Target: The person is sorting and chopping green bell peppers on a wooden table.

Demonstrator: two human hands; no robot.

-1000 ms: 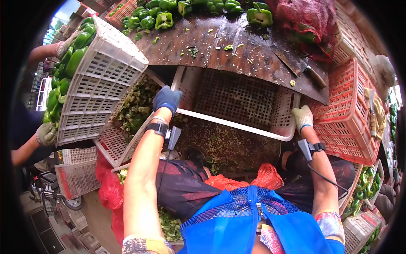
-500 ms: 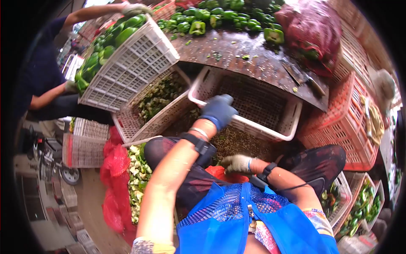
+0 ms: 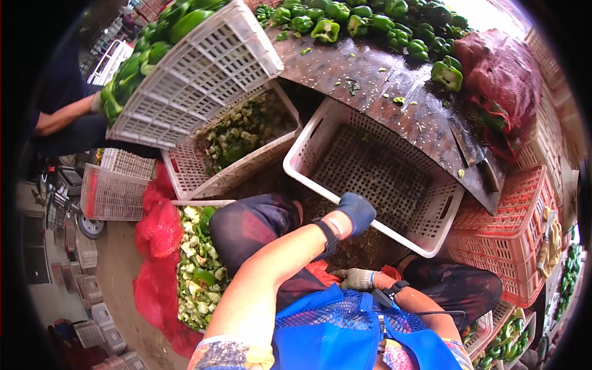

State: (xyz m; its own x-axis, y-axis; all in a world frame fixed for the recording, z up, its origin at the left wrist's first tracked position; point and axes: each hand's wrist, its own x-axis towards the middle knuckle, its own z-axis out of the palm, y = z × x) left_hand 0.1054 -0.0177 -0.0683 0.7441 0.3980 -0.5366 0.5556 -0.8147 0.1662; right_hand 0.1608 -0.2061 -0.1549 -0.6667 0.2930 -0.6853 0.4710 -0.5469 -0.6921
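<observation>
My left hand (image 3: 357, 213), in a dark blue glove, is closed over the near rim of a white plastic crate (image 3: 453, 213). Its fingertips are hidden behind the back of the hand. The crate stands at a slant before my knees, its perforated floor showing. Low at my lap is my right hand (image 3: 356, 279) in a pale knitted glove, fingers bent together against red material (image 3: 322, 271). Whatever lies inside those fingers is hidden. Beyond the crate, a wet board (image 3: 376, 80) bears a knife (image 3: 484, 166) and many green peppers (image 3: 394, 24).
At left, a co-worker's arm (image 3: 68, 116) reaches to a tilted crate (image 3: 197, 80) of green peppers. Beneath it stands a crate with pepper scraps (image 3: 240, 132). Red mesh bags (image 3: 157, 246), pepper pieces (image 3: 200, 265), a purple mesh sack (image 3: 502, 80) and a red crate (image 3: 499, 231) surround me.
The view has shifted and turned. My left hand has come nearer along the crate's rim, and more of the crate's inside shows. My right hand stays low at my lap.
</observation>
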